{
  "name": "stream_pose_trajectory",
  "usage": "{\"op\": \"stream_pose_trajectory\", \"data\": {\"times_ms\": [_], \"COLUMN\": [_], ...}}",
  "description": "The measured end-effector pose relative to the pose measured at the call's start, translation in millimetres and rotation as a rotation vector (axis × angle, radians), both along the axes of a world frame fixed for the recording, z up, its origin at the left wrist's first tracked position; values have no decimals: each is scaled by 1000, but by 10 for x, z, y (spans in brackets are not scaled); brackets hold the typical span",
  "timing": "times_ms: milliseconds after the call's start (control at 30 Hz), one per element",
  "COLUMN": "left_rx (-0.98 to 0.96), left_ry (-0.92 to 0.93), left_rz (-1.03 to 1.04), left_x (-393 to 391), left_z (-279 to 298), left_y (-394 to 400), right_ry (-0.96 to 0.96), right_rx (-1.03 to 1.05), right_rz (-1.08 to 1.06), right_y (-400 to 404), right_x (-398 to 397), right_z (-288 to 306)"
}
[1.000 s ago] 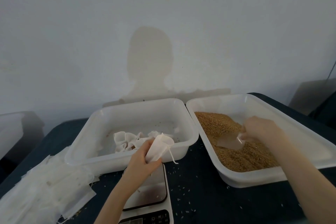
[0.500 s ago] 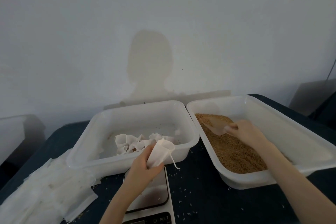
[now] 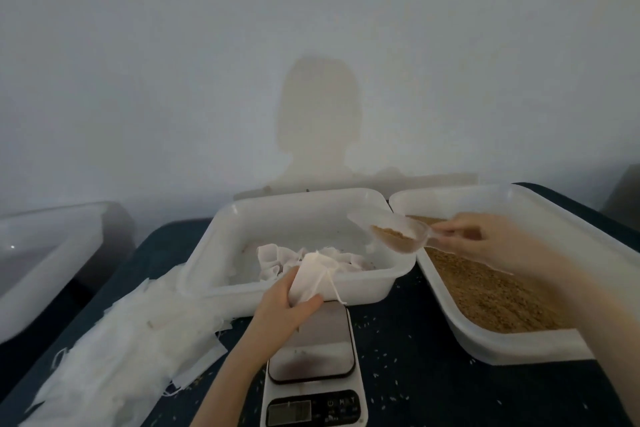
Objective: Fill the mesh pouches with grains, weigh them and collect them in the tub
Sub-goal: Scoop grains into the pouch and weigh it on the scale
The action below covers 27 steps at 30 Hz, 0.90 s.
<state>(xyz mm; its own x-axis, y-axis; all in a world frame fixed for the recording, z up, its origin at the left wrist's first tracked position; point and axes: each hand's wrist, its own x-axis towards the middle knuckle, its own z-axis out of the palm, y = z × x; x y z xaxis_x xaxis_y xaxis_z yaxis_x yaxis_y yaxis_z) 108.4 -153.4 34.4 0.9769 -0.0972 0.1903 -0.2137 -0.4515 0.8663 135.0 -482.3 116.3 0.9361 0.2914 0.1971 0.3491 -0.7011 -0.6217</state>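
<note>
Our left hand (image 3: 287, 302) grips a small white mesh pouch (image 3: 311, 279), mouth up, above the white digital scale (image 3: 313, 360). Our right hand (image 3: 485, 239) pinches a clear plastic scoop (image 3: 394, 232) of brown grains over the white tub (image 3: 221, 253) of finished pouches. If the scoop tilts before reaching the narrow mouth, grains will likely spill.

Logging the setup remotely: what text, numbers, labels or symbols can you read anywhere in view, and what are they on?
White digital kitchen scale, dark front panel: a power symbol and roughly "M" and "T" on its buttons, blurred, not certain.
Scale display: no digits readable.
Smaller marks below the buttons: too small to read.
White plastic tubs, mesh pouches, clear scoop: no text seen.
</note>
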Motion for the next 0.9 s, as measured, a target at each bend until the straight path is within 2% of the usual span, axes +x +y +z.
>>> {"op": "stream_pose_trajectory", "data": {"times_ms": [167, 433, 900], "left_rx": [53, 152, 348], "left_ry": [-8, -33, -99], "left_rz": [-22, -52, -118], "left_x": [-24, -64, -84], "left_z": [24, 30, 64], "left_y": [89, 94, -11], "right_ry": [121, 243, 177], "right_rx": [-35, -73, -349], "right_rz": [209, 308, 265], "right_y": [64, 159, 323], "right_x": [-111, -71, -38], "right_z": [87, 118, 157]}}
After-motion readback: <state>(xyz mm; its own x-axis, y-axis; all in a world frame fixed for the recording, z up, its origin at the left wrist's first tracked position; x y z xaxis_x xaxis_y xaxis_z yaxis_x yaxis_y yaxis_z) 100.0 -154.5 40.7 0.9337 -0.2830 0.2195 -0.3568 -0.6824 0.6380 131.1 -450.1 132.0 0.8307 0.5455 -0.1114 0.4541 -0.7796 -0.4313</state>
